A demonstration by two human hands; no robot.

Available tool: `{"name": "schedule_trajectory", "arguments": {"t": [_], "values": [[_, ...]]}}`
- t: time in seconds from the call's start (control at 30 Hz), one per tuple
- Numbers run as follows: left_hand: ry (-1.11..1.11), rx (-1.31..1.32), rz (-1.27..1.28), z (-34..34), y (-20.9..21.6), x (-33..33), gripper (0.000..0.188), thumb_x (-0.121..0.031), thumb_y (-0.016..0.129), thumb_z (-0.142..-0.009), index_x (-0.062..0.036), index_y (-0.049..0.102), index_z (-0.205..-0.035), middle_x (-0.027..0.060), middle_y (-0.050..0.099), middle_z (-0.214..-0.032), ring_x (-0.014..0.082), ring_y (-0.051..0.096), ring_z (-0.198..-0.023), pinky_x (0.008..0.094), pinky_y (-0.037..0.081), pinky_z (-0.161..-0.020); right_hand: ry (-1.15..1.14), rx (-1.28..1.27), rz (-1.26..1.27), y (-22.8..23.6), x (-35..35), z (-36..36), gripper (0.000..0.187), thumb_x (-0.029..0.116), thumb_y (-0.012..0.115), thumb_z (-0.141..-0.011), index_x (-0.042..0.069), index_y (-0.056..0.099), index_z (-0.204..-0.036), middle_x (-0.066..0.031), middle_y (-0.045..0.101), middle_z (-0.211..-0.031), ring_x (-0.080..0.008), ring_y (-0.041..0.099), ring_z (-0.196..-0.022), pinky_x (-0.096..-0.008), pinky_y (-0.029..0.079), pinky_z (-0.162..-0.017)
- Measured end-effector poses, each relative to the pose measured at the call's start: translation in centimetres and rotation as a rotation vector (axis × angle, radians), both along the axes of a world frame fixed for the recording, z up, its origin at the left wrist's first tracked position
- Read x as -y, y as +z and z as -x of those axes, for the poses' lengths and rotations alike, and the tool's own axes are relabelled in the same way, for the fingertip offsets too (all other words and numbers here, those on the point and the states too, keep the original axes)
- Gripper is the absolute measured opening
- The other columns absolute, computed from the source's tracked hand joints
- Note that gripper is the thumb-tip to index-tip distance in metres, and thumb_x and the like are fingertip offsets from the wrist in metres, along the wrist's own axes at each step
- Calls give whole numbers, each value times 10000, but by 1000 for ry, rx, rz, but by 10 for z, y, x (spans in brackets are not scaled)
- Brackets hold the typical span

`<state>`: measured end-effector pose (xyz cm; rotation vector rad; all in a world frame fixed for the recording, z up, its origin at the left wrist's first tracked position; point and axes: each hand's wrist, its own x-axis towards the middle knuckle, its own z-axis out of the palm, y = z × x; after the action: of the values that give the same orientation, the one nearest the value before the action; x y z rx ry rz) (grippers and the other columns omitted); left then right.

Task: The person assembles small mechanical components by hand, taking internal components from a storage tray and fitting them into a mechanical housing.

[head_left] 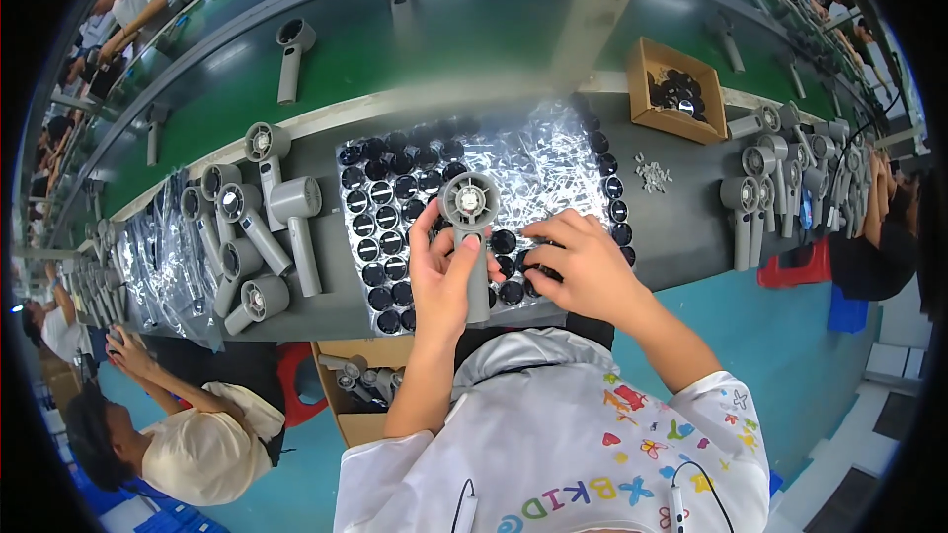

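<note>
In my left hand [442,271] is a grey handheld fan [478,276], held upright by its handle. My thumb lies across the handle's front, and the round fan head with its blades points up toward me. My right hand [583,262] hovers low over rows of round black caps [503,241], fingers bent and spread apart. Its fingertips are beside some of these caps; whether they touch one is hard to make out. The caps lie on a clear plastic sheet [538,168] on the grey bench, several with a white stripe.
Several grey fans [296,199] stand and lie to the left, beside plastic bags [163,257]. Small pale parts [652,174] and a cardboard box [642,118] of black pieces are to the right. A green conveyor [346,69] carries fans beyond. Co-workers [207,434] sit at both sides.
</note>
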<state>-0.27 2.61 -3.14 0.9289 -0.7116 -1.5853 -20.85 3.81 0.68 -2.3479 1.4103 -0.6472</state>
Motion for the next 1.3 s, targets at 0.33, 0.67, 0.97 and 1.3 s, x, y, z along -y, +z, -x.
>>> {"name": "schedule_trajectory", "arguments": {"t": [0.33, 0.67, 0.97, 1.3], "values": [[-15, -8, 1, -1, 2, 0, 656, -75, 633, -990, -9, 257, -1525, 229, 660, -1128, 201, 689, -737, 343, 619, -604, -52, -96, 5, -5, -3, -19, 139, 117, 784, -699, 69, 687, -786, -37, 655, -1105, -242, 600, -1011, -385, 471, -807], [-37, 4, -3, -4, 0, 0, 640, -73, 619, -996, -13, 260, -1522, 230, 661, -1132, 199, 687, -728, 340, 626, -604, -26, 1557, -916, 1, 16, 24, 124, 120, 671, -909, 11, 629, -952, -170, 685, -1183, -187, 627, -831, -327, 507, -752], [-67, -90, 3, -8, 8, -3, 597, -59, 638, -971, 23, 322, -1471, 241, 671, -1125, 233, 718, -779, 342, 633, -602, 126, 2027, -1093, -25, 19, 16, 323, 233, 474, -995, 78, 573, -1260, -217, 714, -1081, -263, 673, -769, -433, 539, -767], [-120, -194, -37, -9, 13, -4, 585, -32, 656, -926, -29, 333, -1415, 232, 662, -1123, 267, 721, -789, 350, 630, -577, 129, 1856, -1043, -14, 19, 16, 390, 207, 479, -1008, 7, 569, -1331, -182, 712, -1067, -255, 682, -792, -419, 553, -779]]}}
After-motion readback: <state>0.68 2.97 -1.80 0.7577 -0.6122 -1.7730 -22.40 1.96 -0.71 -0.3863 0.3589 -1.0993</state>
